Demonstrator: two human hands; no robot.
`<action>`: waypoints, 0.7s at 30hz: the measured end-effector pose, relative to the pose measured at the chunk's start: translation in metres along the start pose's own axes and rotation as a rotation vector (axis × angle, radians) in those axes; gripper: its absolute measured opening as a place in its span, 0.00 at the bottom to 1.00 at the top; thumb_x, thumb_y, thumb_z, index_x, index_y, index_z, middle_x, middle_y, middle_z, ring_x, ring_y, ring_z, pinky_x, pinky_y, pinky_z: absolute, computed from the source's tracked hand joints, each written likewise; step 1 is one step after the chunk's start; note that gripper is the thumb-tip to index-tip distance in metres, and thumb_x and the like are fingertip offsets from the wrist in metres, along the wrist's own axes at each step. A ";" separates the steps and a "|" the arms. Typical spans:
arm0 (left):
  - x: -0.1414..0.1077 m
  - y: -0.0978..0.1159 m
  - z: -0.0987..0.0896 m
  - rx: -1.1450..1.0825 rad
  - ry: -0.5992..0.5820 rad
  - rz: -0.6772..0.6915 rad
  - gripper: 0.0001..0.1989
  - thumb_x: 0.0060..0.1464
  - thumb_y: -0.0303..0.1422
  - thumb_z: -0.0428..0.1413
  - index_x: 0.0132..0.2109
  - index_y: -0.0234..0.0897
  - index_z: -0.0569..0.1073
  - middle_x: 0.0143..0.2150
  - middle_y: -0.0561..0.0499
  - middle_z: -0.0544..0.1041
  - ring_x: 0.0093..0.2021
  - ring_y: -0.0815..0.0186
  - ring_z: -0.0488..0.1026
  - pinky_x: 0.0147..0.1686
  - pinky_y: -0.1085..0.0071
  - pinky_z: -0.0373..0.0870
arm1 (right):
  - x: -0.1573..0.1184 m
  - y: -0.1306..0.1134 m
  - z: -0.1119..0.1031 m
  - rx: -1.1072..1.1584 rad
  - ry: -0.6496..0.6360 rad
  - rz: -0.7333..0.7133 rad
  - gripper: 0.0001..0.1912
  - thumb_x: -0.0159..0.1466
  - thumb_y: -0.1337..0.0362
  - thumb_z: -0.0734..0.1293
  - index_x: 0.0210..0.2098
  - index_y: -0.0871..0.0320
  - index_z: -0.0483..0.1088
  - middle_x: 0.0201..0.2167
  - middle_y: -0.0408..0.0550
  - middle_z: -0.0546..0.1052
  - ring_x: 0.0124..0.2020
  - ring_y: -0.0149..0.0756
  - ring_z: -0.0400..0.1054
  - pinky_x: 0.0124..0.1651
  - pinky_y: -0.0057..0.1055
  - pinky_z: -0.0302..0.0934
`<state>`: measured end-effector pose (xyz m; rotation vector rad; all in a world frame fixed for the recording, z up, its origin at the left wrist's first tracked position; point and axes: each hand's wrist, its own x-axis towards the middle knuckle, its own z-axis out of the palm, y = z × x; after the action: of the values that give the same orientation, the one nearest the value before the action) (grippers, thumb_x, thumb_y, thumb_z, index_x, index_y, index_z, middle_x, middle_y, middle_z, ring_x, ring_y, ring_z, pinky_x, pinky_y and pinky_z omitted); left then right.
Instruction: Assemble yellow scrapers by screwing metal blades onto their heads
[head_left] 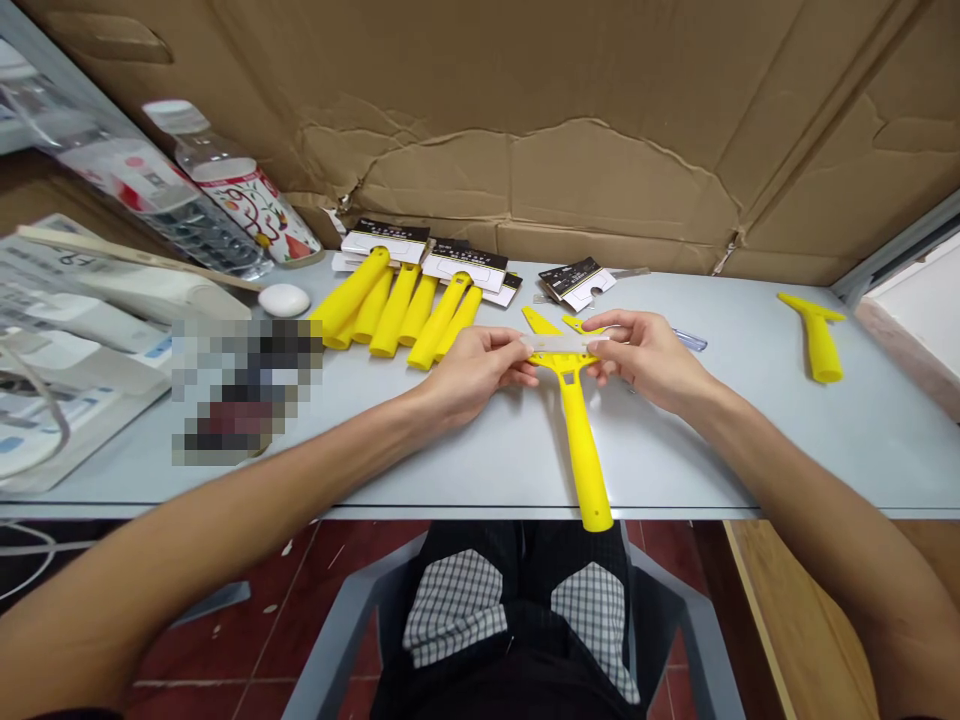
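Observation:
A yellow plastic scraper (583, 440) is in front of me with its handle end toward the table's near edge. Across its wide head lies a thin, pale flat blade (559, 344). My left hand (480, 368) is closed, its thumb and fingers pinching the blade's left end against the head. At the opposite end, my right hand (654, 355) pinches blade and head in the same way. Behind the scraper's head shows another yellow piece (574, 323), partly covered by my right fingers. Just right of that hand lies a clear bluish object (690, 340), partly hidden.
Several yellow scrapers (394, 312) with black-and-white cards lie left of centre. A loose card (577, 284) is at the back, and one yellow scraper (820, 340) stands far right. Bottles (244, 195), a white oval object (284, 300) and packets (82, 340) occupy the left. Cardboard (525, 100) walls the back.

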<state>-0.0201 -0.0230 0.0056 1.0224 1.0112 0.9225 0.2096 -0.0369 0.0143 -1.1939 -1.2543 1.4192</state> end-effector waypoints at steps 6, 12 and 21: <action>0.003 -0.002 0.000 0.010 -0.078 -0.074 0.04 0.58 0.23 0.62 0.36 0.29 0.82 0.32 0.44 0.80 0.26 0.71 0.74 0.26 0.75 0.74 | 0.003 0.000 -0.002 0.038 0.022 0.034 0.18 0.55 0.72 0.77 0.44 0.58 0.76 0.25 0.44 0.79 0.22 0.31 0.72 0.27 0.29 0.68; 0.016 0.011 -0.001 -0.048 0.001 -0.007 0.05 0.56 0.30 0.64 0.38 0.32 0.79 0.35 0.45 0.80 0.27 0.69 0.75 0.25 0.73 0.73 | 0.006 -0.016 -0.027 0.088 0.111 -0.070 0.18 0.52 0.74 0.77 0.41 0.57 0.74 0.20 0.37 0.72 0.21 0.31 0.71 0.26 0.29 0.67; 0.085 0.015 0.012 1.262 -0.204 0.740 0.10 0.59 0.30 0.58 0.45 0.34 0.83 0.45 0.42 0.83 0.39 0.60 0.77 0.44 0.64 0.71 | 0.012 -0.025 -0.060 0.069 0.054 -0.094 0.20 0.52 0.73 0.78 0.43 0.57 0.74 0.25 0.44 0.78 0.24 0.33 0.73 0.27 0.30 0.68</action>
<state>0.0118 0.0577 0.0041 2.6140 1.0202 0.6502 0.2677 -0.0128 0.0365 -1.1053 -1.1999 1.3421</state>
